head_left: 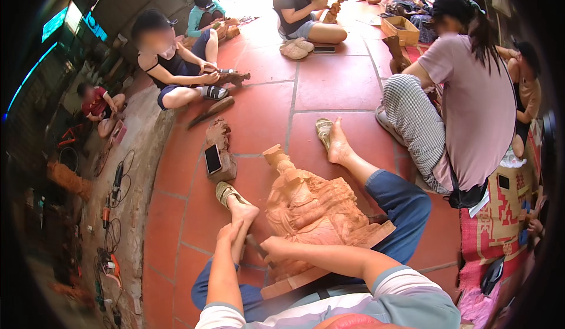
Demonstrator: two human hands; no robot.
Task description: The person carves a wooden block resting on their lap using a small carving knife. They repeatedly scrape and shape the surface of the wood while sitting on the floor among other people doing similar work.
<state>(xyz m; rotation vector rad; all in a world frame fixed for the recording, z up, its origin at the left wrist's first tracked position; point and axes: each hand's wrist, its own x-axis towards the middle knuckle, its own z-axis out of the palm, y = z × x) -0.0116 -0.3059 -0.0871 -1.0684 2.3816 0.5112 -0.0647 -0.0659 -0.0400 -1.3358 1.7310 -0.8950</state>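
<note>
A large reddish-brown wood carving (312, 208) lies between my legs, its narrow end away from me and its flat base edge against my lap. Its surface is cut with folds and ridges. My right hand (278, 249) is closed at the carving's left side, on a dark narrow piece (255, 247) whose exact kind I cannot make out. Just left of it, my left hand (230, 231) is closed beside my left ankle. Whatever it may hold is hidden. Another dark object (378, 218) partly shows at the carving's right side, by my right leg.
A phone (213, 159) rests on a rough wood block (222, 152) beyond my left foot. A long dark wood piece (210, 112) lies farther off. Power tools with cords (115, 179) line the left ground. Several people sit around, one close at right (477, 105); a wooden crate (401, 31) stands behind.
</note>
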